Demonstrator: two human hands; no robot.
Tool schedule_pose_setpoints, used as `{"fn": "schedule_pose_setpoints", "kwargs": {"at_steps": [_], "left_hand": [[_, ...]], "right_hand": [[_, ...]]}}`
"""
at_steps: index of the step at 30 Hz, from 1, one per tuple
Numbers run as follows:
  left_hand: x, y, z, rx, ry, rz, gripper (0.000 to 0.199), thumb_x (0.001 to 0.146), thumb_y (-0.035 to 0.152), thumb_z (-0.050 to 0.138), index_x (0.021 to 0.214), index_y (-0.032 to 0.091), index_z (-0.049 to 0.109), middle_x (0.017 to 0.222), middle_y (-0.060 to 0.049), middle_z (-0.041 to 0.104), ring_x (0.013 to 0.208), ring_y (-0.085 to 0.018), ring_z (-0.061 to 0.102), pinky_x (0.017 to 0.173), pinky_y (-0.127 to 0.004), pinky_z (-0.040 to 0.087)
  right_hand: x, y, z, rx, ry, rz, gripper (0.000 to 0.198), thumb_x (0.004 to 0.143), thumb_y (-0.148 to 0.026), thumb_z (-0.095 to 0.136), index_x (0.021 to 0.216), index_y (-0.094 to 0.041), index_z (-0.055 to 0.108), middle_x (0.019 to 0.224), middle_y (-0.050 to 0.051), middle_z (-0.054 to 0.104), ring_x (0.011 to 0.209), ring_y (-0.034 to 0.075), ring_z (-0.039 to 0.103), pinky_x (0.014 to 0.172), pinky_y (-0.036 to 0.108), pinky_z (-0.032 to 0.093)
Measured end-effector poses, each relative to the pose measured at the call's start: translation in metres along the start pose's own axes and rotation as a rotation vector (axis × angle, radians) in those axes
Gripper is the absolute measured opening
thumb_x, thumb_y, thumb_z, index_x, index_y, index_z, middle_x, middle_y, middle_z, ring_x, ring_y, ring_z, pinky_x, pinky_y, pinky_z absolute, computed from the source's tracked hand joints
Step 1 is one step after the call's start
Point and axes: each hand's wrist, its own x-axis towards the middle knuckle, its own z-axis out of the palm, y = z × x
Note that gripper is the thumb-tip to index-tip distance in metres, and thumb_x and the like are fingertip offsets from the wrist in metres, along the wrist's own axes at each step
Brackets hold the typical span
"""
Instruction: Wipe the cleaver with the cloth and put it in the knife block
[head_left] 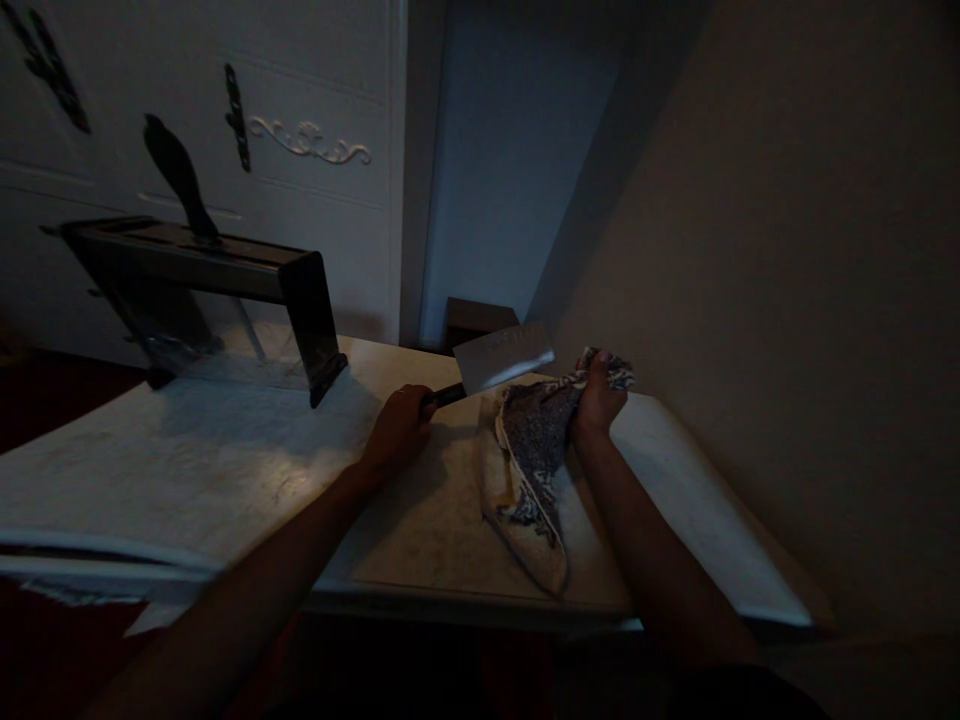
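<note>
Your left hand (397, 428) is closed around a knife (504, 357) by its handle, blade pointing right; your right hand (598, 405) clenches a bunched cloth (536, 425) beside it. This step looks like holding both close; contact calls for steady wrists. Both forearms reach forward above the table (247, 450).

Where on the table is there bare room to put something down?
The widest bare patch of the table lies between the black stand, front edge and left forearm. A smaller one lies between that forearm and the cloth. Crowded: around the left hand, cleaver, cloth and right hand.
</note>
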Motion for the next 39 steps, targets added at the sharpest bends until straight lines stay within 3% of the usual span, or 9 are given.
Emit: {"fn": "schedule_pose_setpoints", "kwargs": {"at_steps": [2,4,8,11,16,22,25,28,39], "left_hand": [[0.0,-0.001,0.001,0.02,0.01,0.019,0.024,0.086,0.019,0.045,0.102,0.015,0.061,0.1,-0.012,0.064,0.096,-0.026,0.058,0.089,-0.042,0.047],[-0.001,-0.001,0.002,0.046,0.001,0.04,0.023,0.085,0.019,0.045,0.102,0.015,0.061,0.099,-0.012,0.064,0.096,-0.026,0.058,0.089,-0.042,0.047],[-0.004,0.0,0.007,0.047,-0.015,0.098,0.023,0.086,0.018,0.045,0.103,0.015,0.06,0.099,-0.012,0.063,0.095,-0.026,0.057,0.088,-0.041,0.047],[-0.008,0.004,0.01,0.032,-0.018,0.136,0.023,0.088,0.018,0.044,0.105,0.015,0.059,0.099,-0.012,0.063,0.096,-0.026,0.056,0.088,-0.041,0.046],[-0.012,0.011,0.012,0.077,-0.034,0.204,0.023,0.088,0.016,0.044,0.106,0.016,0.058,0.099,-0.011,0.061,0.095,-0.025,0.055,0.087,-0.04,0.046],[-0.013,0.015,0.009,0.106,-0.039,0.207,0.021,0.088,0.014,0.045,0.104,0.016,0.058,0.097,-0.011,0.059,0.096,-0.025,0.054,0.087,-0.039,0.045],[-0.013,0.016,0.009,0.111,-0.044,0.218,0.022,0.089,0.014,0.043,0.106,0.016,0.057,0.097,-0.011,0.059,0.095,-0.025,0.054,0.086,-0.039,0.045],[-0.013,0.017,0.01,0.109,-0.054,0.223,0.021,0.09,0.014,0.042,0.104,0.015,0.058,0.096,-0.011,0.059,0.094,-0.025,0.054,0.085,-0.039,0.045],[-0.013,0.016,0.008,0.125,-0.062,0.228,0.021,0.09,0.015,0.043,0.103,0.012,0.06,0.097,-0.013,0.06,0.095,-0.026,0.053,0.085,-0.039,0.044]], "right_hand": [[-0.011,-0.009,0.004,-0.025,0.012,-0.091,0.038,0.077,-0.049,0.066,0.089,-0.014,0.064,0.092,0.007,0.07,0.085,0.017,0.065,0.079,0.031,0.051],[-0.024,-0.017,0.007,-0.072,-0.06,-0.162,0.035,0.079,-0.048,0.064,0.09,-0.015,0.065,0.093,0.006,0.07,0.089,0.017,0.064,0.083,0.031,0.05],[-0.052,-0.024,0.008,-0.236,-0.331,-0.25,0.031,0.08,-0.046,0.064,0.094,-0.018,0.064,0.094,0.004,0.068,0.089,0.018,0.062,0.087,0.032,0.048],[-0.067,-0.021,0.009,-0.35,-0.547,-0.349,0.04,0.079,-0.043,0.067,0.113,-0.023,0.059,0.112,0.006,0.065,0.103,0.022,0.06,0.097,0.038,0.044],[-0.072,-0.016,0.012,-0.503,-0.813,-0.598,0.051,0.084,-0.036,0.06,0.132,-0.027,0.046,0.135,0.009,0.056,0.128,0.025,0.048,0.11,0.046,0.035],[-0.067,-0.01,0.013,-0.636,-1.057,-0.86,0.055,0.085,-0.028,0.053,0.139,-0.021,0.042,0.149,0.011,0.043,0.145,0.025,0.028,0.118,0.053,0.02],[-0.064,-0.007,0.013,-0.674,-1.067,-0.906,0.054,0.087,-0.027,0.052,0.14,-0.018,0.042,0.151,0.013,0.041,0.146,0.024,0.024,0.119,0.052,0.018],[-0.059,-0.004,0.014,-0.698,-1.021,-0.856,0.052,0.09,-0.03,0.049,0.141,-0.02,0.041,0.152,0.011,0.04,0.146,0.023,0.023,0.119,0.052,0.017],[-0.022,0.013,0.001,-0.705,-0.653,-0.563,0.062,0.094,-0.053,0.039,0.141,-0.014,0.042,0.15,0.016,0.041,0.144,0.024,0.028,0.118,0.052,0.018]]}}
